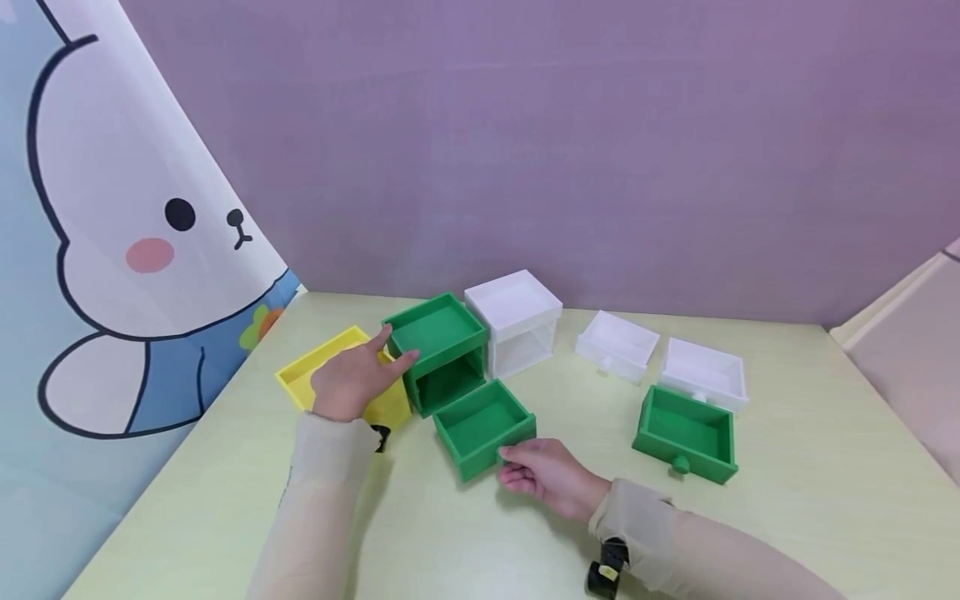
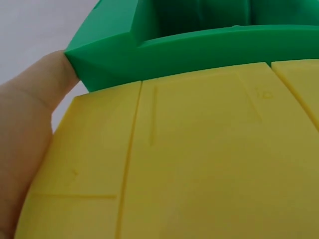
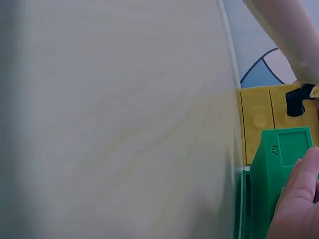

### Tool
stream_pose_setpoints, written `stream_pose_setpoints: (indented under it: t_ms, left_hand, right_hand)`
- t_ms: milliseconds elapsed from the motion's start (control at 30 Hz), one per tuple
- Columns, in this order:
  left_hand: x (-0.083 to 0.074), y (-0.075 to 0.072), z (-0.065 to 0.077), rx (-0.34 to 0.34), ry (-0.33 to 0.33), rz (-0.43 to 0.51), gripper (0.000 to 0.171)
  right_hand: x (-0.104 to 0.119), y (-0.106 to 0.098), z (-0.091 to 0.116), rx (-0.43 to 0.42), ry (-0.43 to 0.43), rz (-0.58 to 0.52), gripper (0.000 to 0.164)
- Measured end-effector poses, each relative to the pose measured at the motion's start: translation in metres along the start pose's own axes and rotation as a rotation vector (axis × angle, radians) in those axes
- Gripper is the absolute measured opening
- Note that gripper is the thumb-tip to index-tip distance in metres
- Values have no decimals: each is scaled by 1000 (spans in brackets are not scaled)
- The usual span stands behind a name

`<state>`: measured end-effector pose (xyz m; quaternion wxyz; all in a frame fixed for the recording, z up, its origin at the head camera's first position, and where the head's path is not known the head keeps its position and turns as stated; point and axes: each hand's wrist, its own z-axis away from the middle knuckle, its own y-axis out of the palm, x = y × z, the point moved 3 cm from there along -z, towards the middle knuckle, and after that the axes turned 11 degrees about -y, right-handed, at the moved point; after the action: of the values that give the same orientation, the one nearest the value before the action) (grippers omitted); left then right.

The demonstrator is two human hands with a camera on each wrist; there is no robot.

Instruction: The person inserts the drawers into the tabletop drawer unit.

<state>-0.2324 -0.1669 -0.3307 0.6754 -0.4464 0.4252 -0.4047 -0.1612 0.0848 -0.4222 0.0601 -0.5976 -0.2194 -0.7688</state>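
My left hand [image 1: 352,379] rests against a green cabinet [image 1: 435,329], thumb and index finger extended to its near left edge; its other fingers are hidden. The cabinet has a tray-like top and an opening in front. At that opening stands a green drawer [image 1: 483,425], turned slightly askew. My right hand [image 1: 551,475] pinches the drawer's front, where the knob is covered by the fingers. Under the left hand is a yellow cabinet [image 1: 390,404], its panelled yellow face [image 2: 199,149] filling much of the left wrist view.
Behind the green cabinet's right side stands a white cabinet [image 1: 517,308] with an open front. To the right lie two drawers, a white drawer [image 1: 618,342] and another white drawer [image 1: 705,371], with a second green drawer [image 1: 686,433] in front. A purple backdrop [image 1: 562,150] borders the table.
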Motion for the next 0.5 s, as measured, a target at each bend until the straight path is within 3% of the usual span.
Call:
stream_pose_setpoints:
  t_ms: [500]
  left_hand:
    - [1, 0, 0, 1, 7, -3, 81]
  right_hand:
    - [3, 11, -27, 5, 10, -37, 10]
